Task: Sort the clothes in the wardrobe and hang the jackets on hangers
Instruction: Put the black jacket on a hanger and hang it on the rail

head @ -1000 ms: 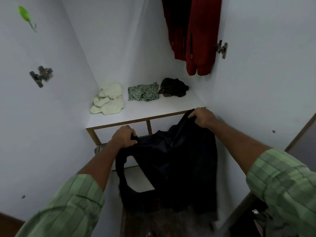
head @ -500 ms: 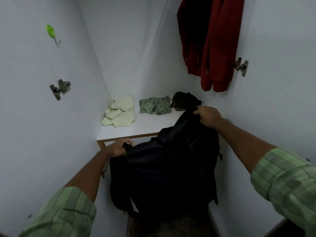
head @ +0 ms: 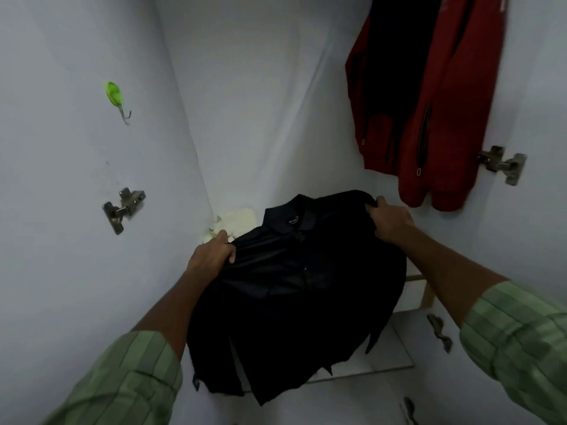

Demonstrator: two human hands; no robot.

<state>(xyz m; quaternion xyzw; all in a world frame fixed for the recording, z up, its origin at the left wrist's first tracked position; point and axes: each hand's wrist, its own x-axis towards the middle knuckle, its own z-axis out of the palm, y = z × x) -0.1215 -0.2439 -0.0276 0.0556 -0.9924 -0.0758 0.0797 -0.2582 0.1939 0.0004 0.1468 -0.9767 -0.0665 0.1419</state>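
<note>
White wardrobe interior (head: 260,102). Both hands, left (head: 211,256) and right (head: 388,220), gripping black jacket (head: 294,289) by shoulders. Next, probably: hanger needed, none visible.

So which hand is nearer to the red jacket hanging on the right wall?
Right. The right hand grips the black collared shirt at its shoulder, just below-left of the red jacket. The left hand grips the opposite shoulder, further left and lower.

The black shirt (head: 294,289) covers most of the cream clothes (head: 236,217); the red jacket's (head: 429,118) top is cut off.
</note>
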